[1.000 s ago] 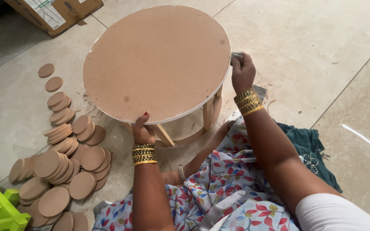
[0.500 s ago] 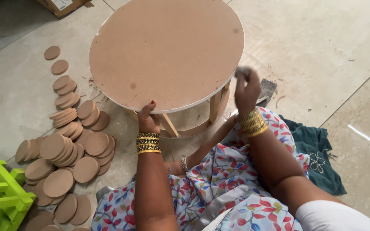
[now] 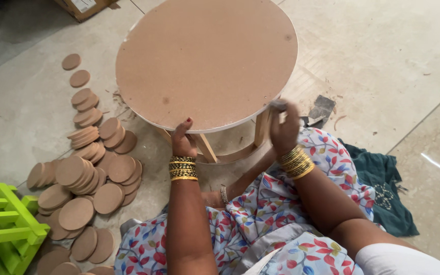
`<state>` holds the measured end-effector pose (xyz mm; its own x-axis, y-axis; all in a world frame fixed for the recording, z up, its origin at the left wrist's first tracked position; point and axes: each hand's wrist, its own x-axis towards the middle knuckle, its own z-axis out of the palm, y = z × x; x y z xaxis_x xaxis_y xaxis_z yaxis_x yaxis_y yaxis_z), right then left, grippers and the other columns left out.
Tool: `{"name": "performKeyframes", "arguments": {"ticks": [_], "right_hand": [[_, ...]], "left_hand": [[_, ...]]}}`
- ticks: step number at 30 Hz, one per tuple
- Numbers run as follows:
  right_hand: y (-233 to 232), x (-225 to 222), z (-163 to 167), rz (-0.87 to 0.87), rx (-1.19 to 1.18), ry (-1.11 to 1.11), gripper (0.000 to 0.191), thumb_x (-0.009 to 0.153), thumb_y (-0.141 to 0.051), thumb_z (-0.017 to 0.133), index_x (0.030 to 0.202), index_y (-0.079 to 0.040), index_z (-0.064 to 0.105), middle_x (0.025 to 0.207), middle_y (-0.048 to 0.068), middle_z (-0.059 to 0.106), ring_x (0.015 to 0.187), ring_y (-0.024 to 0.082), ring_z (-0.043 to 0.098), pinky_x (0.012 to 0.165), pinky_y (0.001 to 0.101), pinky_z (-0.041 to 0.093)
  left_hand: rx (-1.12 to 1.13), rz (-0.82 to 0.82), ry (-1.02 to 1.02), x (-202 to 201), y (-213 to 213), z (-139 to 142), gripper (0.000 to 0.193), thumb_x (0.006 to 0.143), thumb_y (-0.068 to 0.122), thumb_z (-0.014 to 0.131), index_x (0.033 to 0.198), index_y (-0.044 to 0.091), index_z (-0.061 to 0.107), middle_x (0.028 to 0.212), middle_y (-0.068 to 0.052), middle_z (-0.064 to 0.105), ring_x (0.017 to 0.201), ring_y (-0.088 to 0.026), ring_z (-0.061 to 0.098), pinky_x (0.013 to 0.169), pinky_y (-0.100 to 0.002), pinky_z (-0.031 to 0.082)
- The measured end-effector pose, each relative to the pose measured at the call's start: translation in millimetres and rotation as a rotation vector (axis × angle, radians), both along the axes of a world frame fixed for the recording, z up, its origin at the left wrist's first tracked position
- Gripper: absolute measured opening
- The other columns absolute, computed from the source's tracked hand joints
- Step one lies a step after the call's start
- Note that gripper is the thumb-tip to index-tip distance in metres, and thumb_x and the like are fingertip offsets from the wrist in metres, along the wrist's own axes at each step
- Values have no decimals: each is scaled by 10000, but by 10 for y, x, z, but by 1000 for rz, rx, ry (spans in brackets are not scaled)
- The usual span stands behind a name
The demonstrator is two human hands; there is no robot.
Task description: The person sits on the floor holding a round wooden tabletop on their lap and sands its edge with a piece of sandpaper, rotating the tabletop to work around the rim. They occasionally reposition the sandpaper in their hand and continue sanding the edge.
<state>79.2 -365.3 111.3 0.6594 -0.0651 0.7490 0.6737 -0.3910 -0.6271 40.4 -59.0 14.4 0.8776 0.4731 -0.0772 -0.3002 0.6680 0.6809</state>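
While the person sits on the floor [image 3: 413, 61], a round brown board [image 3: 207, 61] forming the top of a small wooden stool [image 3: 260, 127] fills the upper centre of the view, just ahead of both hands. L hand [image 3: 183, 140] grips the board's near edge at approx 6 o'clock, thumb on top, fingers curled under the rim, so it's closed on the board. R hand [image 3: 283, 127] is at approx 4 o'clock on the rim, fingers bunched narrow around a small grey piece [image 3: 279, 106] pressed to the edge; can't tell what it is, pic is blurred there. Both wrists carry gold bangles [image 3: 183, 168]. Wooden legs show under the top betw. the hands. At 9 o'clock from the stool, many small brown discs [image 3: 85, 173] lie scattered & stacked on the floor. A green plastic frame [image 3: 3, 224] sits at 8 o'clock, a dark teal cloth [image 3: 383, 183] at 4 o'clock, a cardboard box [image 3: 82, 6] at 11 o'clock.
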Motion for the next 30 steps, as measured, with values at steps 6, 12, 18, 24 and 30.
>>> {"name": "performKeyframes", "arguments": {"ticks": [6, 12, 18, 24, 30], "right_hand": [[-84, 362, 160, -69, 168, 122, 121, 1053, -53, 604, 1153, 12, 623, 1034, 138, 700, 949, 228, 708, 845, 350, 569], [136, -292, -58, 27, -22, 20, 190, 1012, -37, 635, 1192, 19, 619, 1034, 162, 672, 959, 265, 684, 843, 349, 560], [-24, -138, -156, 143, 130, 39, 191, 1030, -61, 651, 1206, 6, 621, 1081, 137, 702, 994, 227, 697, 879, 348, 578], [-487, 507, -426, 142, 797, 420, 190, 1032, -116, 635, 1202, -29, 635, 1068, 85, 702, 919, 127, 708, 794, 280, 620], [-704, 759, -689, 280, 1255, 628, 117, 1026, -121, 629, 1127, -65, 612, 885, 60, 654, 655, 151, 625, 667, 337, 602]], "left_hand": [[-27, 21, 2, 57, -12, 18, 170, 801, 79, 792, 947, 27, 720, 974, -44, 702, 994, -171, 648, 971, -346, 502], [-44, 4, -9, 27, 4, 8, 174, 801, 88, 785, 953, 37, 718, 977, -46, 705, 1001, -177, 650, 977, -348, 506], [9, 42, 11, -59, 36, 87, 183, 803, 92, 783, 962, 41, 709, 974, -39, 698, 1001, -174, 647, 969, -350, 508], [20, 111, -5, -100, 60, 136, 201, 815, 92, 770, 997, 43, 700, 998, -38, 687, 997, -178, 643, 960, -362, 507], [965, 772, 189, -432, -521, 370, 536, 1100, 327, 536, 1469, -60, 491, 1383, -177, 587, 1256, -292, 591, 1086, -404, 478]]}}
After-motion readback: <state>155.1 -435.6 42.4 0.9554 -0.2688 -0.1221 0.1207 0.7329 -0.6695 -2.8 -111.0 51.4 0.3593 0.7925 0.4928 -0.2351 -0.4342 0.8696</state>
